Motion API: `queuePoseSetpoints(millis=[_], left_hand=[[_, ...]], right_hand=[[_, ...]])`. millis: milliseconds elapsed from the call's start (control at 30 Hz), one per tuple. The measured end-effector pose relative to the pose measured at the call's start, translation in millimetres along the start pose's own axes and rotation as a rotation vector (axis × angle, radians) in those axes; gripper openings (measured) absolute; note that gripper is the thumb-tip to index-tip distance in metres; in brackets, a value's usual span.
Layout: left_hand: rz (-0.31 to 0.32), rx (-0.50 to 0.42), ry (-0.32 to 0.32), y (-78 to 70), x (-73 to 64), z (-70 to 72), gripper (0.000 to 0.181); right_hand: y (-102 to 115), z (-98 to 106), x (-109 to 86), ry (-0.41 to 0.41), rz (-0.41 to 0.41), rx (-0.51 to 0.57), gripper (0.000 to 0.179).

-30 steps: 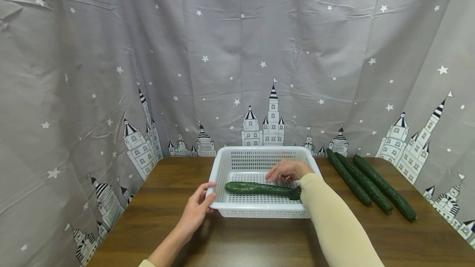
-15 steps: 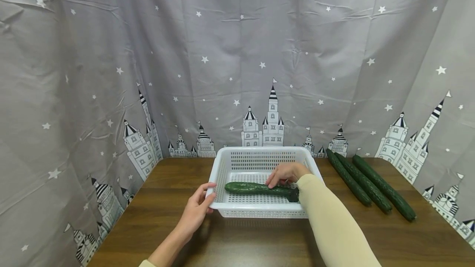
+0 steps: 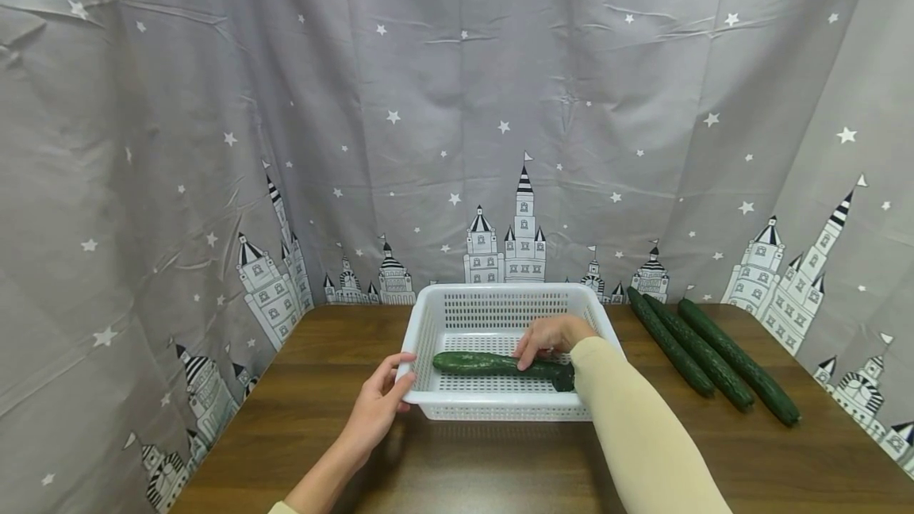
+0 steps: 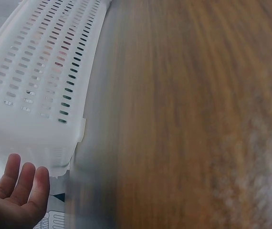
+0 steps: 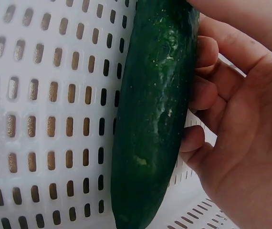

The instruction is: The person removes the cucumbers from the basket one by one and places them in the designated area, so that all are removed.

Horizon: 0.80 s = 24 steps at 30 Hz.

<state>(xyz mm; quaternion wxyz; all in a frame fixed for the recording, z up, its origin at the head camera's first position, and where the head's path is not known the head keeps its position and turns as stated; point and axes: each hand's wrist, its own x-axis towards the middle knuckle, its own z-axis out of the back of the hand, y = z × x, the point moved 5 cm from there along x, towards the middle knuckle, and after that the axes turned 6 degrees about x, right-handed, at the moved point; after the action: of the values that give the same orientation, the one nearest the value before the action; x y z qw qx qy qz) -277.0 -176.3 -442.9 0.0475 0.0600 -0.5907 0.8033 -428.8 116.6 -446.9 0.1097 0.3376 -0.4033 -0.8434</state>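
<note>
A white slotted plastic basket (image 3: 508,407) stands on the table, with a long green cucumber (image 3: 471,363) lying crosswise in it. My left hand (image 3: 377,397) grips the basket's left rim at the near corner. In the left wrist view, several of its fingers (image 4: 39,191) lie bent by the basket's end wall; the thumb is out of sight there. Inside the basket my right hand (image 3: 546,337) pinches the cucumber right of its middle. The right wrist view shows curled fingertips against one side of the cucumber (image 5: 155,114) and the thumb near its top.
Three more cucumbers (image 3: 671,343) lie side by side on the wooden table (image 3: 328,355), right of the basket. Behind the table hangs a grey curtain (image 3: 428,141) printed with stars and castles.
My right hand has come down from above the cucumber onto it and taken hold. The cucumber's right end has shifted slightly toward me. My left hand stays on the rim.
</note>
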Motion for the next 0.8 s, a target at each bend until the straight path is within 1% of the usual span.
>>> queuePoseSetpoints(millis=[133,367,533,800], left_hand=[[0.004,0.003,0.002,1.0,0.8,0.0,0.034],[0.013,0.004,0.002,1.6,1.7,1.4,0.031],[0.012,0.002,0.004,2.8,2.5,1.6,0.032],[0.013,0.004,0.003,4.3,2.9,1.9,0.031]], right_hand=[[-0.2,-0.5,-0.4,-0.002,-0.005,-0.015,0.037],[2.7,-2.4,1.5,-0.009,0.036,-0.018,0.028],[4.9,-1.6,1.4,-0.029,0.052,-0.007,0.025],[4.5,2.6,-0.6,-0.069,0.1,0.0,0.034]])
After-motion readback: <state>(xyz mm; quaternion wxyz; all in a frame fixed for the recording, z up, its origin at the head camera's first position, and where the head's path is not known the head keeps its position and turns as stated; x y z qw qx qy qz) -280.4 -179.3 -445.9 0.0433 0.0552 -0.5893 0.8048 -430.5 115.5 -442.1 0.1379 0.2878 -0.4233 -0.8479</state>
